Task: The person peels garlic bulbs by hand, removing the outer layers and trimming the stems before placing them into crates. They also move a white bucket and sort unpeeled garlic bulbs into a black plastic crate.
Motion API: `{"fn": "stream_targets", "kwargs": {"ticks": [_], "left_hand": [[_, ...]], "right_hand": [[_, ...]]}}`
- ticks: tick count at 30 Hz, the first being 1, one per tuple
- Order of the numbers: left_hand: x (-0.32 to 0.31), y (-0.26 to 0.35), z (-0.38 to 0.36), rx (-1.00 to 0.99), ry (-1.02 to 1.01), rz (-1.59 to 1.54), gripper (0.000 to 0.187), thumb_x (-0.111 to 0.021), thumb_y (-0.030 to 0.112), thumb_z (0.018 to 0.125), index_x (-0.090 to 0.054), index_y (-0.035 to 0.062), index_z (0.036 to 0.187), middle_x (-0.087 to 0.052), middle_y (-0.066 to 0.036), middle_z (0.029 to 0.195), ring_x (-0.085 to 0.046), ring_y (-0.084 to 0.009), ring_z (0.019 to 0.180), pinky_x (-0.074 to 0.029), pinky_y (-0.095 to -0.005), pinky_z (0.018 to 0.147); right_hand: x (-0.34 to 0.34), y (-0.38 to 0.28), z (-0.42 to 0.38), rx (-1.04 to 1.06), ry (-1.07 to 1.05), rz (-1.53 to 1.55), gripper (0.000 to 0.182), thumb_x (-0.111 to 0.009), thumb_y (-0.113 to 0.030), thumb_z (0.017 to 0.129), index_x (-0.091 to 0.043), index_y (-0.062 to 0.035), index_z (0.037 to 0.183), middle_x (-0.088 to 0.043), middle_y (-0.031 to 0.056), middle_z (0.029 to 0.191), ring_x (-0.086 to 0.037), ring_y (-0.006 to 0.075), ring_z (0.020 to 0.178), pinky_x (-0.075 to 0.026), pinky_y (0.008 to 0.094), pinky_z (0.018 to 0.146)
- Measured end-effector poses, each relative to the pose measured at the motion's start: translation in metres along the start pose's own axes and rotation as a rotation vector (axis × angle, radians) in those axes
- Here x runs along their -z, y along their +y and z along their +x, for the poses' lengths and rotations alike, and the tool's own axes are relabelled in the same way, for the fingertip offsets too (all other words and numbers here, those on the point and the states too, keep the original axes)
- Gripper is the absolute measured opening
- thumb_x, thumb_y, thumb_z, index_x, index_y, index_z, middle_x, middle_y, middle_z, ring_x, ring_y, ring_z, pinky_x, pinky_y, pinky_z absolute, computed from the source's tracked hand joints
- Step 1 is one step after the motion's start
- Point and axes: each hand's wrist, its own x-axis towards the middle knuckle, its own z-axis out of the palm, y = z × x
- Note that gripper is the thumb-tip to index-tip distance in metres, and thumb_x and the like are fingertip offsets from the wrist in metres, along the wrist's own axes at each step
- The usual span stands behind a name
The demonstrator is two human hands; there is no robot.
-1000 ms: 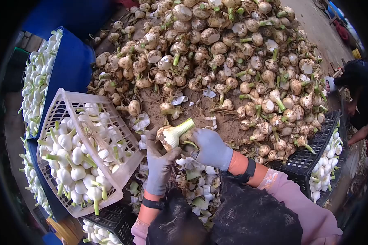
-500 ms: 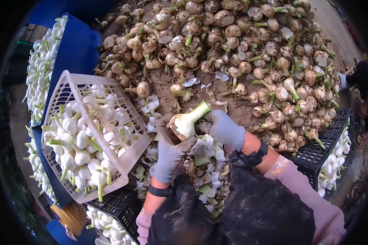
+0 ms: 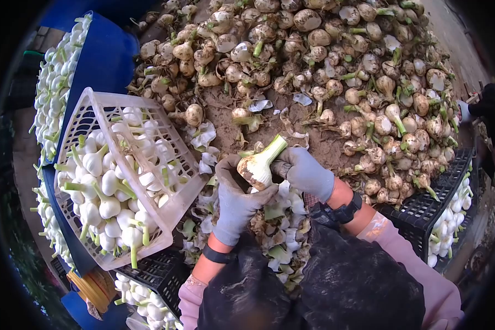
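A garlic bulb (image 3: pixel 256 169) with brown, dirty skin on its left side and a thick green stem pointing up and right is held between my gloved hands. The fingers of my left hand (image 3: pixel 235 198) wrap round the bulb's left side and underside. My right hand (image 3: pixel 308 171) is closed at the bulb's right side, by the base of the stem; its fingertips are partly hidden. Beneath my hands lie loose white and green peelings (image 3: pixel 280 231).
Unpeeled bulbs (image 3: pixel 313 38) are heaped on the soil ahead. A tilted white crate (image 3: pixel 173 206) of clean bulbs stands at left, beside a blue container (image 3: pixel 102 66). Black crates stand at right (image 3: pixel 423 206) and lower left (image 3: pixel 159 272). Part of another person (image 3: pixel 481 107) shows at far right.
The camera view has shifted slightly. The bulb remains between both hands, its brown skin still on the left side; my right fingers have moved slightly against it.
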Motion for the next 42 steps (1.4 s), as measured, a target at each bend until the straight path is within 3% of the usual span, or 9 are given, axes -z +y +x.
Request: {"fn": "stream_targets", "kwargs": {"ticks": [6,10,17,19,25,29,34,38,42], "left_hand": [[0.005,-0.004,0.000,0.120,0.005,-0.118,0.068,-0.080,0.008,0.065,-0.038,0.0009,0.118,-0.051,-0.010,0.105,-0.057,-0.0157,0.089,-0.051,-0.0300,0.080],[0.012,-0.001,0.000,0.472,-0.157,-0.750,0.071,-0.046,0.064,0.088,-0.051,0.0043,0.125,-0.066,-0.016,0.084,-0.063,-0.0202,0.064,-0.054,-0.0291,0.062],[0.010,-0.018,0.001,0.109,-0.193,-0.009,0.044,-0.058,0.032,0.093,-0.050,0.0005,0.123,-0.065,-0.014,0.093,-0.064,-0.0166,0.074,-0.052,-0.0293,0.067],[0.026,-0.011,-0.001,0.384,-0.138,-0.277,0.040,-0.056,0.020,0.094,-0.048,-0.0021,0.127,-0.060,-0.010,0.113,-0.059,-0.0146,0.098,-0.049,-0.0288,0.086],[0.024,-0.001,0.007,-0.331,-0.015,0.374,0.038,-0.063,0.018,0.090,-0.053,-0.0034,0.121,-0.051,-0.014,0.125,-0.052,-0.0199,0.113,-0.042,-0.0326,0.096],[0.024,-0.006,0.002,0.208,-0.067,-0.169,0.030,-0.066,0.017,0.089,-0.059,-0.0016,0.111,-0.062,-0.009,0.108,-0.059,-0.0161,0.100,-0.047,-0.0302,0.088],[0.028,0.017,-0.001,0.194,-0.013,-0.515,0.036,-0.048,0.027,0.099,-0.056,-0.0044,0.114,-0.061,-0.016,0.113,-0.060,-0.0218,0.104,-0.049,-0.0343,0.092],[0.032,0.054,-0.002,0.189,0.029,-0.797,0.045,-0.046,0.033,0.099,-0.049,-0.0044,0.124,-0.052,-0.022,0.129,-0.053,-0.0292,0.119,-0.044,-0.0423,0.101],[0.025,0.078,-0.014,-0.025,0.120,-0.607,0.040,-0.054,0.027,0.096,-0.051,-0.0042,0.122,-0.052,-0.023,0.128,-0.051,-0.0337,0.121,-0.041,-0.0452,0.103]], "right_hand": [[-0.007,0.008,0.003,0.171,0.109,-0.975,0.020,-0.060,-0.018,0.076,-0.066,0.0003,0.082,-0.064,0.0214,0.086,-0.063,0.0393,0.078,-0.052,0.0448,0.072],[0.004,0.006,-0.001,0.212,0.114,-0.653,0.026,-0.063,-0.012,0.075,-0.065,-0.0012,0.099,-0.066,0.0200,0.089,-0.065,0.0363,0.084,-0.052,0.0407,0.076],[0.008,0.007,0.003,-0.096,-0.011,-0.341,0.027,-0.068,-0.019,0.082,-0.066,-0.0028,0.103,-0.070,0.0143,0.091,-0.068,0.0221,0.084,-0.052,0.0339,0.074],[-0.001,0.003,-0.003,-0.076,0.028,-0.365,0.023,-0.067,-0.019,0.084,-0.067,-0.0029,0.101,-0.070,0.0131,0.087,-0.068,0.0218,0.079,-0.052,0.0333,0.072],[-0.009,-0.001,-0.016,-0.276,-0.073,-0.213,0.024,-0.063,-0.017,0.086,-0.065,-0.0008,0.104,-0.069,0.0168,0.087,-0.067,0.0211,0.078,-0.051,0.0340,0.070],[-0.015,-0.020,-0.027,-0.020,-0.257,-0.624,0.034,-0.061,-0.014,0.078,-0.063,0.0005,0.108,-0.067,0.0222,0.088,-0.066,0.0351,0.082,-0.052,0.0428,0.075],[0.029,-0.031,-0.017,-0.023,0.108,-1.066,0.036,-0.061,-0.017,0.074,-0.063,-0.0016,0.106,-0.066,0.0220,0.090,-0.065,0.0365,0.085,-0.053,0.0430,0.076],[0.032,-0.026,-0.024,-0.436,-0.457,-1.309,0.030,-0.062,-0.020,0.073,-0.068,-0.0043,0.098,-0.067,0.0195,0.093,-0.066,0.0339,0.088,-0.053,0.0421,0.077],[-0.017,-0.022,-0.047,-0.242,-0.966,-1.314,0.027,-0.061,-0.017,0.072,-0.071,-0.0030,0.092,-0.069,0.0178,0.089,-0.068,0.0321,0.088,-0.053,0.0413,0.074]]}}
